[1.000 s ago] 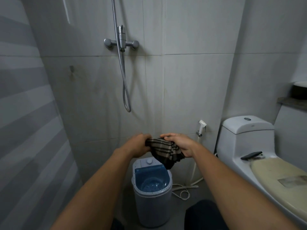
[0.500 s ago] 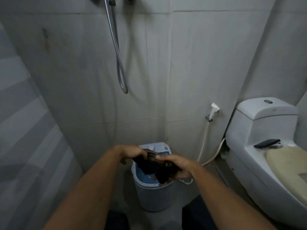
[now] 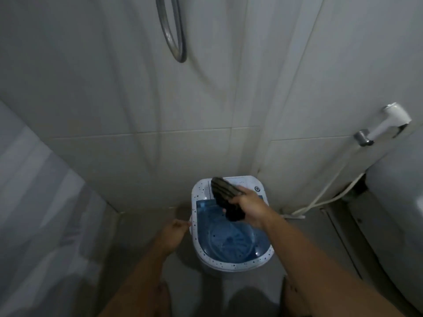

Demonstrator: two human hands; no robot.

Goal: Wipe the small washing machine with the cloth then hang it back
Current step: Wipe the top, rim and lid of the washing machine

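Note:
The small washing machine (image 3: 199, 245) stands on the floor against the tiled wall, white with dark speckles and a blue see-through lid. My right hand (image 3: 249, 208) grips a bunched dark striped cloth (image 3: 225, 194) and holds it on the machine's back panel, over the lid's rear edge. My left hand (image 3: 175, 232) rests at the machine's left rim, fingers touching the side; I cannot tell whether it grips anything.
A shower hose loop (image 3: 175, 30) hangs on the wall above. A white bidet sprayer (image 3: 389, 120) with its hose (image 3: 325, 191) is mounted at the right, beside the toilet (image 3: 398, 225). A striped wall closes the left side.
My view has tilted down and moved closer to the machine. My left hand let go of the cloth and dropped to the machine's left rim. My right hand brought the cloth onto the top.

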